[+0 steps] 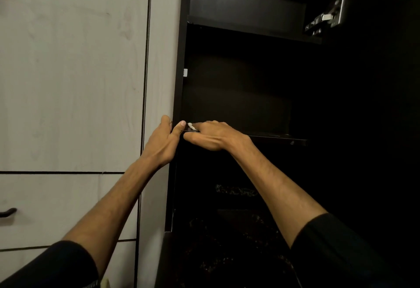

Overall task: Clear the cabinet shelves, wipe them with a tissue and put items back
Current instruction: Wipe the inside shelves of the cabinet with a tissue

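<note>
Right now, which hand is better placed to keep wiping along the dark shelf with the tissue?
The right hand. It already presses the white tissue on the shelf's front left corner, with bare shelf stretching to its right. The left hand grips the cabinet's side panel and holds no tissue.

The dark open cabinet bay between the upper black shelf board [250,29] and the lower black shelf board [272,138] shows only bare back panel, so there is room to reach in above the lower board. Its front left corner is taken: the left hand [162,142] grips the black cabinet side panel [180,60] there, and the right hand [212,135] rests on the board edge over a small white tissue [190,126]. A silver metal door hinge [325,18] juts in at the upper right. Below the lower board, the dark speckled counter [227,253] lies in shadow with unclear shapes.
</note>
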